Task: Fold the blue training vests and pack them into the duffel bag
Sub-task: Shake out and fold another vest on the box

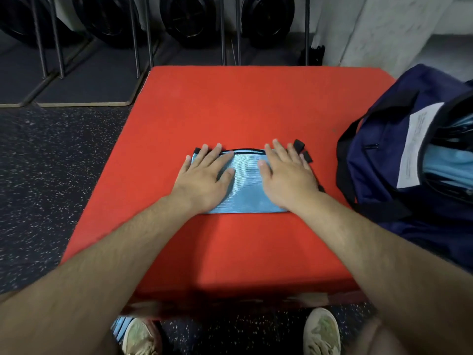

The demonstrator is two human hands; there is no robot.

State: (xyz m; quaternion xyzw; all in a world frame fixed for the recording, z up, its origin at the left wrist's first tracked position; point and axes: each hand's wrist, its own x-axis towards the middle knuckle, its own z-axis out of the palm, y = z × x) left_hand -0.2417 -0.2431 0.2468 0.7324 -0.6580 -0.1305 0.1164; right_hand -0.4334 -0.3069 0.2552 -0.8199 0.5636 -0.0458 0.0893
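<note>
Folded light-blue vest (245, 185) flat; navy duffel bag (384, 155) open beside.

Bare red surface (243, 103) is left beyond the folded vest (247, 185); its right edge is blocked by the duffel bag (384, 155).

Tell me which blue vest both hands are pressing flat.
The folded vest on the red mat, under the left hand and right hand; the other vests are tucked inside the duffel bag to its right.
</note>
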